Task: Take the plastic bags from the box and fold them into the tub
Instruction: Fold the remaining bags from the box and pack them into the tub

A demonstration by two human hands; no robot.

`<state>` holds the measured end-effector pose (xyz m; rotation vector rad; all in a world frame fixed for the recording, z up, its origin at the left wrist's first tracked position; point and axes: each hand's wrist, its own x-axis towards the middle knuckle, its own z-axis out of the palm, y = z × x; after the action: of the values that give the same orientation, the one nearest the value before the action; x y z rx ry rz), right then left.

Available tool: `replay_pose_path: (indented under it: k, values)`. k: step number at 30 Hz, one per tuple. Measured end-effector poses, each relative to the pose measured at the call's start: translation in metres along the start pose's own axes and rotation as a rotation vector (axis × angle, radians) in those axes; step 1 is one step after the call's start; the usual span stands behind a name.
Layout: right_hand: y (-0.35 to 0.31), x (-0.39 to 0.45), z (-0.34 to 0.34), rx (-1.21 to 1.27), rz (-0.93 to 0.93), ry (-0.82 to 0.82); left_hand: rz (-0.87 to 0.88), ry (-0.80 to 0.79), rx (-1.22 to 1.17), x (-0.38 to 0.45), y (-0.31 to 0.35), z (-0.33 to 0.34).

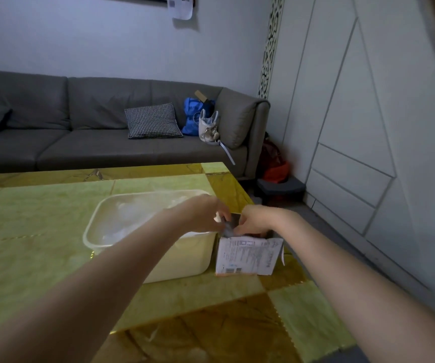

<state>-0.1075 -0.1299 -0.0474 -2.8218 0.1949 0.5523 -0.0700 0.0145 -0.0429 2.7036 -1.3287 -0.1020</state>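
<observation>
A small cardboard box (248, 256) with a white shipping label stands on the table, right of a cream plastic tub (190, 255). Clear plastic bags (132, 216) lie inside the tub. Above the box's open top, my left hand (206, 213) and my right hand (255, 221) meet, their fingers curled and pinching a greyish plastic bag (228, 227) that sticks out of the box. The bag is mostly hidden by my fingers.
The green and gold table (41, 244) ends just right of the box. Behind it stands a grey sofa (93, 142) with a checked cushion (153, 121) and bags. White cabinet doors (368, 127) line the right wall.
</observation>
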Motion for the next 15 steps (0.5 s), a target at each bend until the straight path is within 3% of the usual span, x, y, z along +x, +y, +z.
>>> replay_pose_path:
  k: [5, 10, 15]
  values:
    - [-0.001, 0.002, 0.012, 0.096, -0.047, 0.138, -0.060, -0.122, 0.119, 0.010, 0.011, 0.012]
    - [0.007, 0.002, 0.007, 0.219, -0.039, 0.279, -0.039, -0.116, 0.157, 0.013, 0.013, 0.013]
    - [0.024, 0.001, -0.002, 0.518, -0.036, 0.414, -0.048, -0.110, 0.136, 0.013, 0.015, 0.013]
